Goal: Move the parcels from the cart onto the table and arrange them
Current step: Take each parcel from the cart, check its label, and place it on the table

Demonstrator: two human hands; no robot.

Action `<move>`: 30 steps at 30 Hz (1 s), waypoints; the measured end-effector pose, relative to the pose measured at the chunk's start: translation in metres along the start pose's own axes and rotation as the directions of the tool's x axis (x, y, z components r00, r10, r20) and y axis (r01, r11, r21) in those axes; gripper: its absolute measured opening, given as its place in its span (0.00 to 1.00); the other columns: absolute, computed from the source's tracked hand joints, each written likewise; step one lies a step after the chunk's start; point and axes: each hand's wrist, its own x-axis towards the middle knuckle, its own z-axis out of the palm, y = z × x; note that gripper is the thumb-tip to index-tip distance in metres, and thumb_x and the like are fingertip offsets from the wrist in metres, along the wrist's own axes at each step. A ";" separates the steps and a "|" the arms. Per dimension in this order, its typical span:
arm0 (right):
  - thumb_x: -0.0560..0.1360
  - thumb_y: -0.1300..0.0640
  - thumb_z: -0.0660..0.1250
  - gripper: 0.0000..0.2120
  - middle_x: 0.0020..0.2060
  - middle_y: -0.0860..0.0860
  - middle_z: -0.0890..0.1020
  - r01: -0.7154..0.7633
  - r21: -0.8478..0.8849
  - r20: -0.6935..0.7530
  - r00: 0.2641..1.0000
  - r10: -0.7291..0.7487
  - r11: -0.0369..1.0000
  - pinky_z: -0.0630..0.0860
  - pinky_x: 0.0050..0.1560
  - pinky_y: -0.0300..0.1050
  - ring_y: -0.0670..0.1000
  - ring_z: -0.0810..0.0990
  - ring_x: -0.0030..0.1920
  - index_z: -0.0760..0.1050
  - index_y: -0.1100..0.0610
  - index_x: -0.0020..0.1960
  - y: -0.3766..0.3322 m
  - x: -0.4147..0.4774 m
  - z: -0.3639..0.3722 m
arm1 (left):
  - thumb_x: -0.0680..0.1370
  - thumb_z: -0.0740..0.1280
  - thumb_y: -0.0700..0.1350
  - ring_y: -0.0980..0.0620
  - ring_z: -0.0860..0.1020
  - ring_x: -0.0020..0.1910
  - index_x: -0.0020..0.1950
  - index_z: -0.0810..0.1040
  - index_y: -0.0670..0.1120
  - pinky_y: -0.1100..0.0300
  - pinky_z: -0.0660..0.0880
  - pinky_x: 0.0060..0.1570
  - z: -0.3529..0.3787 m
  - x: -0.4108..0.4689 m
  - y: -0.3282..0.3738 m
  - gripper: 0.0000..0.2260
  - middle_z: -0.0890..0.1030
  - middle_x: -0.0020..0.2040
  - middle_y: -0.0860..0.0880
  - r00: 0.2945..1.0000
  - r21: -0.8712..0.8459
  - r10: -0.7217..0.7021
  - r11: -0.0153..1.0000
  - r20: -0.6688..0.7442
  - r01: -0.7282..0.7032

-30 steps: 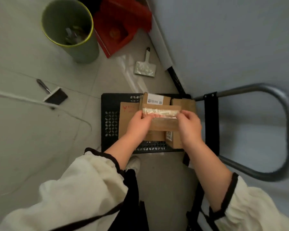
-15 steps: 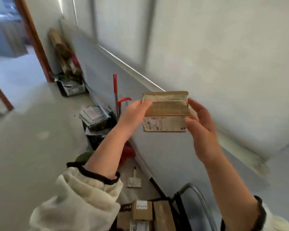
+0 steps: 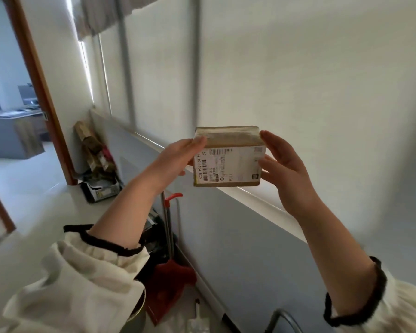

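Note:
A small brown cardboard parcel (image 3: 228, 156) with a white shipping label facing me is held up in front of the wall at chest height. My left hand (image 3: 178, 157) grips its left side, thumb on the top edge. My right hand (image 3: 282, 164) holds its right side with fingers spread around the edge. Of the cart, only the curved grey handle (image 3: 282, 320) shows at the bottom edge; its deck and the other parcels are out of view. No table is in view.
A grey-and-white partition wall (image 3: 250, 236) runs along the right. A red dustpan (image 3: 171, 282) and red-handled broom (image 3: 168, 212) lean against it. Cardboard and a box (image 3: 101, 188) are piled by the door frame (image 3: 41, 92). Open floor lies to the left.
The parcel has been lifted off the cart to chest height and turned so its label faces me. My view has swung up from the cart to the wall.

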 end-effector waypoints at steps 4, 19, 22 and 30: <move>0.76 0.69 0.61 0.20 0.64 0.46 0.76 0.028 0.012 -0.073 0.997 -0.027 1.000 0.76 0.58 0.57 0.45 0.80 0.57 0.70 0.54 0.65 -0.004 0.009 -0.010 | 0.72 0.71 0.54 0.54 0.79 0.53 0.70 0.67 0.55 0.59 0.77 0.52 -0.010 0.009 0.008 0.28 0.78 0.52 0.53 0.991 -0.005 0.112 0.994 -0.070 -0.113; 0.71 0.73 0.66 0.28 0.56 0.42 0.82 0.166 -0.110 0.129 0.980 -0.151 0.980 0.76 0.51 0.33 0.42 0.79 0.57 0.72 0.49 0.65 -0.052 0.018 -0.008 | 0.71 0.72 0.39 0.71 0.76 0.47 0.55 0.69 0.67 0.78 0.71 0.40 -0.024 0.013 0.037 0.25 0.77 0.54 0.61 0.885 0.161 0.397 0.916 -0.243 -0.367; 0.70 0.62 0.71 0.21 0.55 0.41 0.82 0.142 -0.196 0.077 0.989 -0.129 0.970 0.78 0.55 0.42 0.42 0.80 0.56 0.76 0.48 0.61 -0.055 0.018 -0.009 | 0.73 0.71 0.43 0.69 0.77 0.40 0.49 0.73 0.64 0.76 0.72 0.37 -0.025 0.009 0.041 0.16 0.80 0.45 0.60 0.896 0.142 0.357 0.933 -0.264 -0.330; 0.60 0.40 0.73 0.32 0.59 0.37 0.79 0.175 -0.345 0.070 0.985 -0.161 0.922 0.75 0.57 0.49 0.41 0.75 0.61 0.73 0.41 0.64 -0.047 0.016 -0.004 | 0.73 0.69 0.52 0.56 0.82 0.38 0.42 0.81 0.53 0.53 0.81 0.42 -0.024 0.005 0.052 0.04 0.84 0.38 0.53 0.876 -0.022 0.252 0.958 -0.411 -0.286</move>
